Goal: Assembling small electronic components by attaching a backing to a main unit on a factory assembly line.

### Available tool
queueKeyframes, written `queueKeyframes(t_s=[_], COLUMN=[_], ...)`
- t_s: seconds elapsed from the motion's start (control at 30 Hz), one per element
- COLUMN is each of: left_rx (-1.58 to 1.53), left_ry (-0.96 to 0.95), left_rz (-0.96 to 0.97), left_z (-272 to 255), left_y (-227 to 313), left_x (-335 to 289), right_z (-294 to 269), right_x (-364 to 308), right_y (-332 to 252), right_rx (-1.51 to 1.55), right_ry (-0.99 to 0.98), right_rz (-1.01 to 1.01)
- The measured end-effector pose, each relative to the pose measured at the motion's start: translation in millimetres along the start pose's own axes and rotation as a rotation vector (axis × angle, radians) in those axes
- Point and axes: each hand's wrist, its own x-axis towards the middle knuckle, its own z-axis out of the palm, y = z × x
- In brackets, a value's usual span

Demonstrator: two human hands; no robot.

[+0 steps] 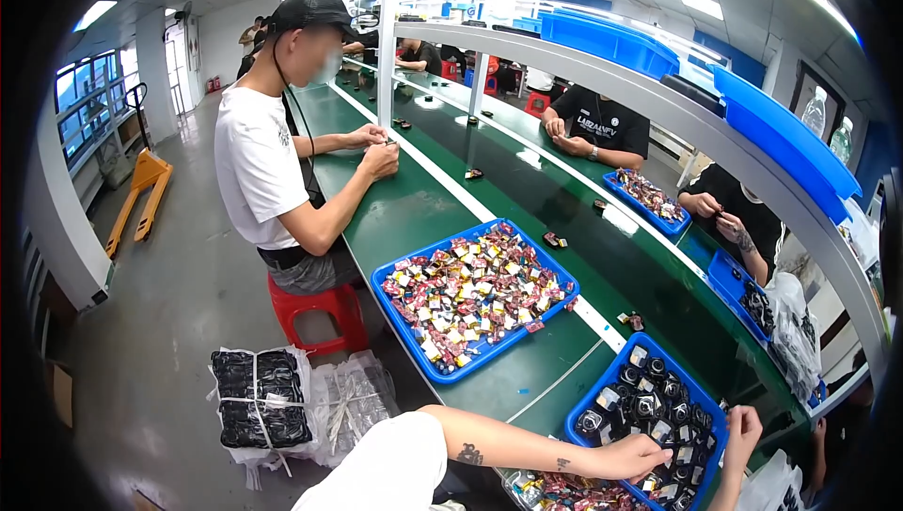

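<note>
My left hand (628, 457) reaches over a blue tray (576, 409) of black rounded parts (649, 405). Its fingers are bent and closed above the parts; whatever they pinch is hidden. Beside the tray's right edge, my right hand (742, 433) is raised with its fingers curled together. I cannot make out anything in them. Under my left forearm, more small red and white pieces (574, 490) show in a container at the lower edge.
A blue tray (442, 377) heaped with small red, white and yellow pieces lies on the green bench (555, 375). Small parts (555, 241) sit along the dark conveyor belt (527, 193). Co-workers sit on both sides. A metal shelf (602, 62) runs overhead; wrapped bundles (263, 398) stand left.
</note>
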Motion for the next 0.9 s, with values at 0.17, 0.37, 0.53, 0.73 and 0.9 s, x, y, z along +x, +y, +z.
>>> queueKeyframes(t_s=[0.17, 0.37, 0.53, 0.73, 0.9], left_rx=[-0.125, -0.156, -0.155, -0.141, -0.141], left_ry=[0.057, -0.007, -0.023, -0.016, -0.025], left_rz=[-0.031, -0.03, -0.06, -0.041, -0.053], left_z=[2, -1, 0, 1, 0], left_y=[2, 6, 6, 1, 3], left_x=[1, 0, -1, 0, 0], right_z=[15, 34, 35, 37, 31], right_x=[-94, -126, -122, -125, -123], right_y=[-128, -121, -141, -134, -111], right_rx=[-0.192, -0.261, -0.262, -0.213, 0.015], right_ry=[-0.81, -0.855, -0.889, -0.885, -0.824], right_rz=[-0.394, -0.451, -0.493, -0.451, -0.376])
